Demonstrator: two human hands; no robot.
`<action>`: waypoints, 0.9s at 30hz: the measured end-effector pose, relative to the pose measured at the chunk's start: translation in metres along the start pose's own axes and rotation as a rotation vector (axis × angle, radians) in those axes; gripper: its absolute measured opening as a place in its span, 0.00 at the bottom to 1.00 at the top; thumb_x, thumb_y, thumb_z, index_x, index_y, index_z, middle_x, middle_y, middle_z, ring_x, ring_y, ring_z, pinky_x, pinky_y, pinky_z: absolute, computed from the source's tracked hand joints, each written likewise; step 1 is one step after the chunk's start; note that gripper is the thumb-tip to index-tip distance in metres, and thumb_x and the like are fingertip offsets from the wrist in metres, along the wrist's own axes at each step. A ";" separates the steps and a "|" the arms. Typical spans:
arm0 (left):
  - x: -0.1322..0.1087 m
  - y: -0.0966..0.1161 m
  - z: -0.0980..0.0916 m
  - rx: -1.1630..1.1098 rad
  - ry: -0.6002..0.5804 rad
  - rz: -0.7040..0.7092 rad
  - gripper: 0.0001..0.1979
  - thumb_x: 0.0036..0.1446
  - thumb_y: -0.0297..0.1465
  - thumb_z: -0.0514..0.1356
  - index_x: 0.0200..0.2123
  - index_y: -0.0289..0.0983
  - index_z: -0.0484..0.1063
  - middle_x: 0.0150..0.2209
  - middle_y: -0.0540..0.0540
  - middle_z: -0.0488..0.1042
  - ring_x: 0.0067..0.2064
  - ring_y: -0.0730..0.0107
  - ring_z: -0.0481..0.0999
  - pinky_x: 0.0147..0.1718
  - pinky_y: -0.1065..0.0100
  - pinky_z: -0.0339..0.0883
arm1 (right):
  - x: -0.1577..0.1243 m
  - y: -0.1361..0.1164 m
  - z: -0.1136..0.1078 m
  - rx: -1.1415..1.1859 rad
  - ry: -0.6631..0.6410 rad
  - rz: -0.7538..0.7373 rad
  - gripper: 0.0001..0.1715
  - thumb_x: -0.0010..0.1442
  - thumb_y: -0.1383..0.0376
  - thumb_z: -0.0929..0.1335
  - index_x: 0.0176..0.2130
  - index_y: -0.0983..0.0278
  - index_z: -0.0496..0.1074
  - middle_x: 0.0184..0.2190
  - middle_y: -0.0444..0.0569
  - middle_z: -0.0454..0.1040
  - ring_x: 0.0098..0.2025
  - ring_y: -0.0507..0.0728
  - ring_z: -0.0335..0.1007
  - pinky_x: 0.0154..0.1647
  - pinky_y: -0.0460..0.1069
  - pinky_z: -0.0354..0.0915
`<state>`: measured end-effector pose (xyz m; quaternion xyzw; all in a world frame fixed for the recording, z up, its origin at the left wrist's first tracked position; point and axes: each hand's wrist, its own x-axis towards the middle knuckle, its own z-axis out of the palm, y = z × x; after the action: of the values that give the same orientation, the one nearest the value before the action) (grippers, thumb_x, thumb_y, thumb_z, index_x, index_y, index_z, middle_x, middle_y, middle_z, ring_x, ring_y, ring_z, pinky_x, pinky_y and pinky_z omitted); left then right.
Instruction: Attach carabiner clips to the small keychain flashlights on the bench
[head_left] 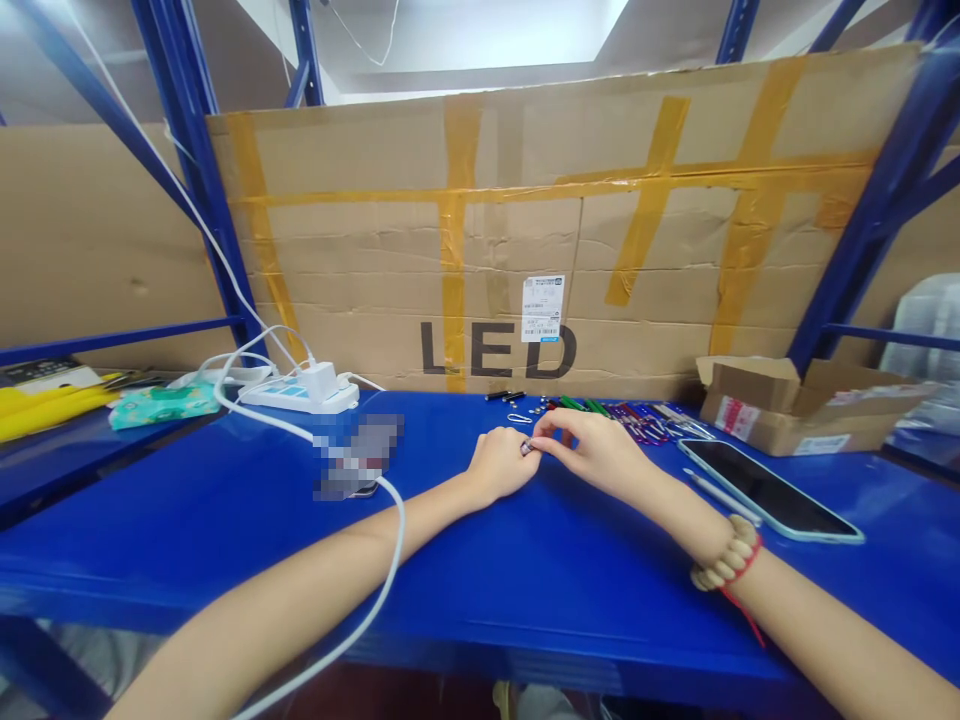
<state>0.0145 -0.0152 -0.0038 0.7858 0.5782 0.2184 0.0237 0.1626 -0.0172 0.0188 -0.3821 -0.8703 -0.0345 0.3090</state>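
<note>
Above the blue tabletop [480, 570], my two hands meet near the middle of the head view. My left hand [499, 466] is closed in a loose fist, with a small silvery, dark-banded piece [527, 447] poking out at its thumb side. Thumb and forefinger of my right hand [600, 448] pinch at that same piece; its exact kind is too small to make out. Just behind the hands lie slim red, purple and silver pen-like sticks [637, 424], green ones [585, 405], short black pieces [504, 396] and a white clip-like bit [519, 418].
A phone [772, 490] and a white stylus-like stick [721, 496] lie at right, before an open carton [780, 410]. At left are a power strip [300, 392], a tissue pack [166, 405] and a blurred-out item [364, 455]. A white cable [394, 560] crosses my left forearm.
</note>
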 end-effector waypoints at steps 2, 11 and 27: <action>-0.001 0.000 -0.002 0.014 -0.016 0.015 0.18 0.56 0.33 0.47 0.28 0.35 0.76 0.31 0.40 0.78 0.36 0.58 0.76 0.31 0.67 0.59 | -0.002 -0.002 0.000 -0.156 -0.011 -0.097 0.12 0.62 0.60 0.61 0.35 0.62 0.71 0.33 0.47 0.74 0.28 0.51 0.67 0.24 0.44 0.52; -0.005 0.001 -0.003 0.092 -0.074 0.071 0.16 0.55 0.32 0.47 0.28 0.36 0.75 0.35 0.39 0.78 0.40 0.55 0.75 0.33 0.65 0.60 | -0.006 -0.004 0.002 -0.394 -0.077 -0.279 0.13 0.60 0.69 0.58 0.28 0.64 0.68 0.27 0.47 0.68 0.23 0.49 0.59 0.22 0.47 0.44; -0.006 0.007 -0.005 0.147 -0.058 0.003 0.15 0.53 0.30 0.49 0.30 0.37 0.77 0.36 0.41 0.78 0.40 0.60 0.76 0.34 0.67 0.60 | -0.002 -0.007 0.001 0.066 -0.159 0.002 0.19 0.60 0.64 0.60 0.20 0.64 0.64 0.17 0.41 0.65 0.21 0.49 0.55 0.23 0.45 0.45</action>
<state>0.0176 -0.0246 0.0008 0.7922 0.5905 0.1526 -0.0179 0.1580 -0.0235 0.0185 -0.3739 -0.8924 0.0250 0.2515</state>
